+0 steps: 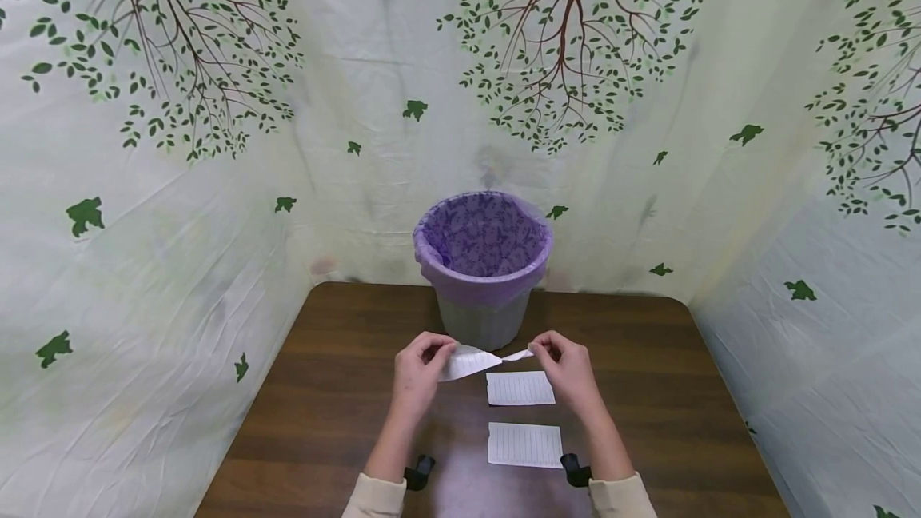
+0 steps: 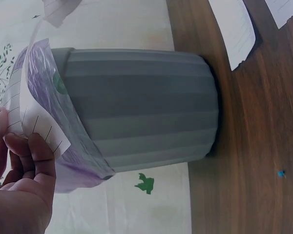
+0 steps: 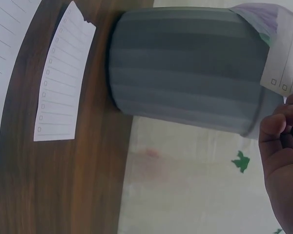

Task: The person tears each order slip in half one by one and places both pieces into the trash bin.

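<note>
Taking the held paper [image 1: 469, 363] as the centre of the dial in the head view, the bin [image 1: 475, 320] stands close by at 12 o'clock, its mouth tipped into sight. The far sheet [image 1: 521, 390] lies at 4 o'clock and the near sheet [image 1: 525, 445] at 5, both on the table [image 1: 288, 430], well apart from the table's edges. A pale cloth [image 1: 352, 222] hangs behind the bin and along both sides, printed with green leaves and branching trees. A tiny blue speck [image 2: 281, 173] shows on the wood in the left wrist view. From both wrist views the held paper cuts across part of the purple liner [image 1: 482, 288].

The liner is thin, crinkled plastic, darkly patterned inside and folded over the rim; the bin is grey, broad-ribbed and narrower at its base. The table has dark brown wood grain. The loose sheets are white, oblong and ruled; the far one has a column of small boxes and a ragged corner. The held paper bends, tapering to a thin neck between the hands.

The left hand [image 1: 417, 372], at 9 o'clock, pinches the wider part between thumb and curled fingers. The right hand [image 1: 571, 370], at 3 o'clock, pinches the narrower end. Both forearms rise from 6 o'clock, black straps [image 1: 420, 472] at the wrists, above cream sleeves [image 1: 379, 496].
</note>
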The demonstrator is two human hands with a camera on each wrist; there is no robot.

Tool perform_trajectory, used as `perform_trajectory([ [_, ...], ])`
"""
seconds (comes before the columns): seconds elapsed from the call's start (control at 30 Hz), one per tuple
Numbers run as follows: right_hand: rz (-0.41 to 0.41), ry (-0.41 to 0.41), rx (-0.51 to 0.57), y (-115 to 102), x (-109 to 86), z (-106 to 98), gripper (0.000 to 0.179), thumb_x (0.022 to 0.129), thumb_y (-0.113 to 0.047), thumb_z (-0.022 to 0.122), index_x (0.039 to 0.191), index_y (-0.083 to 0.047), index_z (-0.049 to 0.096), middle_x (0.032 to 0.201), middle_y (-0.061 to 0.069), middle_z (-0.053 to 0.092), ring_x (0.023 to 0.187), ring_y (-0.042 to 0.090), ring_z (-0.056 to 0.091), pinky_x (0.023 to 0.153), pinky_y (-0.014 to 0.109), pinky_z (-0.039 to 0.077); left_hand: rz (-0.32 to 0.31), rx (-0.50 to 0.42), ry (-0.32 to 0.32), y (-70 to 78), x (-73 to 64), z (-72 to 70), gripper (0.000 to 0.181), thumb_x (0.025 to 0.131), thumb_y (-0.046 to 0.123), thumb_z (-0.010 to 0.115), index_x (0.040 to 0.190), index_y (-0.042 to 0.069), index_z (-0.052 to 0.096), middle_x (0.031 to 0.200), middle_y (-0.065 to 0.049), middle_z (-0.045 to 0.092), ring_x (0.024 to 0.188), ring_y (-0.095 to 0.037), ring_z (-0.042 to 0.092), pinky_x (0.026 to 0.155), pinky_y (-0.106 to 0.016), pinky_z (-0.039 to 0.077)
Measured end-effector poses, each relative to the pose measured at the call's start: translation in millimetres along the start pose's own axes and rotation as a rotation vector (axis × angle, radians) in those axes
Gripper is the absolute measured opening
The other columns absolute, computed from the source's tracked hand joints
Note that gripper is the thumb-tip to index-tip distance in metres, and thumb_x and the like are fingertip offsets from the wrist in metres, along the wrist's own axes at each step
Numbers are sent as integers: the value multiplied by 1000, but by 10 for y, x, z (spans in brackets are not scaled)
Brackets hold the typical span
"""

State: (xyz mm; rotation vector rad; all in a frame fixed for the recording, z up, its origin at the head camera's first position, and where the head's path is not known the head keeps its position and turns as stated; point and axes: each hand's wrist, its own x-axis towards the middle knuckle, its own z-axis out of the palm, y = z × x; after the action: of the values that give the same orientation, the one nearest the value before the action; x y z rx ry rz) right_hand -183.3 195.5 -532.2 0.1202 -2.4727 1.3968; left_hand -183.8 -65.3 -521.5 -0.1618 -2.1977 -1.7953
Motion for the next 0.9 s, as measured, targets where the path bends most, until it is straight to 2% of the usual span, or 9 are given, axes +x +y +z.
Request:
perform_trajectory([
  [0.3, 15, 17, 1, 31, 0, -40, 6, 97, -8, 76, 91, -8, 74, 75, 4, 65, 67, 13, 54, 61, 20, 43, -12, 8, 41, -20, 45, -95, 8, 92, 12, 83, 92, 5, 81, 91, -9, 78, 75, -6, 61, 69, -16, 48],
  [0.53, 4, 16, 8, 30, 23, -25, 5, 96, -7, 77, 92, -8, 74, 75, 1, 63, 66, 10, 52, 61, 20, 43, 1, 71, 26, -27, 66, -90, 7, 92, 12, 83, 91, 6, 80, 88, -6, 76, 74, -8, 59, 68, -15, 47],
  [0.7, -24, 14, 25, -45, 55, -18, 6, 95, -7, 78, 91, -8, 74, 75, 0, 63, 66, 8, 52, 60, 20, 44, 39, 107, 21, 80, 90, -61, 6, 92, 11, 82, 90, 7, 80, 85, -2, 73, 75, -7, 59, 68, -16, 49],
  [0.9, -106, 46, 42, -232, 169, -76, 8, 95, -4, 76, 89, -7, 73, 73, 1, 63, 64, 7, 51, 60, 21, 44, 108, 155, 20, 274, 201, -46, 4, 94, 9, 80, 90, 10, 78, 84, 0, 70, 76, -9, 60, 68, -17, 47],
])
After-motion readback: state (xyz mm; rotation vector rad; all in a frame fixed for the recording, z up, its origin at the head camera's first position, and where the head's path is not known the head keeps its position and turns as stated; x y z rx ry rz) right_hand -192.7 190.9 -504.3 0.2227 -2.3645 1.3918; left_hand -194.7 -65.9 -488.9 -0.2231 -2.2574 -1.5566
